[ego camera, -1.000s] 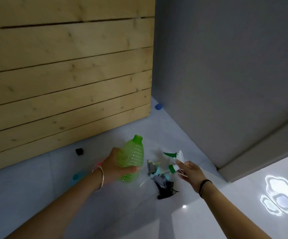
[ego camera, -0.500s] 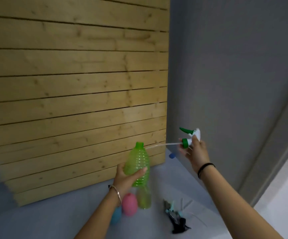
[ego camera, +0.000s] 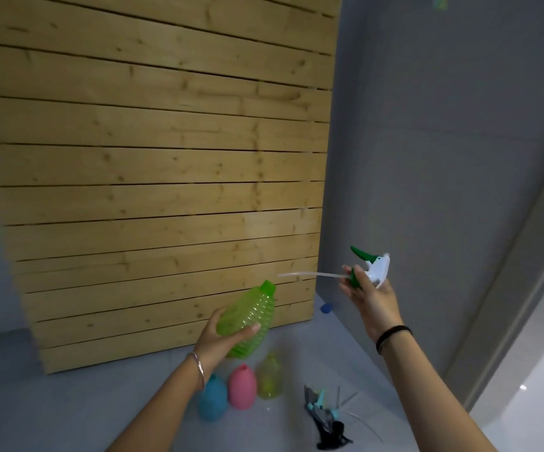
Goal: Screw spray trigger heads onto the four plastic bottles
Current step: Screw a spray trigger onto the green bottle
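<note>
My left hand grips a ribbed green bottle, raised and tilted with its open neck toward the upper right. My right hand holds a white and green spray trigger head to the right of the bottle. Its thin dip tube points left, the tip just above the bottle's neck and apart from it. On the floor below stand a blue bottle, a pink bottle and a yellow-green bottle, all without heads.
A pile of loose trigger heads lies on the grey floor right of the bottles. A wooden slat panel stands behind. A grey wall rises at right, with a small blue cap at its foot.
Both hands rose from the floor with the green bottle and the trigger head. The bottle has tilted its neck toward the dip tube, and the view has swung upward.
</note>
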The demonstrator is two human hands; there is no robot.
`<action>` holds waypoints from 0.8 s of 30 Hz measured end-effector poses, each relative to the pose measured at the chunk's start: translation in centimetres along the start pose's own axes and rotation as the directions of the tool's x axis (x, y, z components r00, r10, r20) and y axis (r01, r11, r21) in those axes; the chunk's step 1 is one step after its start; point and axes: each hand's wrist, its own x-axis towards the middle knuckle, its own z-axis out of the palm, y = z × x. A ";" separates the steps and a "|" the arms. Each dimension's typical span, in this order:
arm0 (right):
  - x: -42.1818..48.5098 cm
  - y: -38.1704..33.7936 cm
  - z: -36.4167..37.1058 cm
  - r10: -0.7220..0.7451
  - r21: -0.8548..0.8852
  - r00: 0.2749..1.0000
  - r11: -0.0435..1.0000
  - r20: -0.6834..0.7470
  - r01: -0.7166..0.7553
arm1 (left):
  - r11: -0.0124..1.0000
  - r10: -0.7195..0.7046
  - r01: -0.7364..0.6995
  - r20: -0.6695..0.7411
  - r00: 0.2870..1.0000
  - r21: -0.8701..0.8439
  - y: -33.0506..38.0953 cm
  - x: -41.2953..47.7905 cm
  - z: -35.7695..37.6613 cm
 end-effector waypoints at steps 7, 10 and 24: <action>-0.2 0.0 0.2 0.042 -0.089 0.993 0.995 0.109 -0.032 | 0.999 0.014 -0.015 0.025 1.000 0.031 0.0 0.2 -0.3; -0.5 0.3 0.7 0.049 -0.176 0.984 0.984 0.171 -0.019 | 0.995 0.028 -0.033 0.062 0.998 0.097 0.0 0.1 0.0; -0.6 0.4 0.0 0.108 -0.307 0.970 0.951 0.217 -0.038 | 0.990 0.024 -0.037 0.093 0.995 0.138 -0.1 0.2 0.3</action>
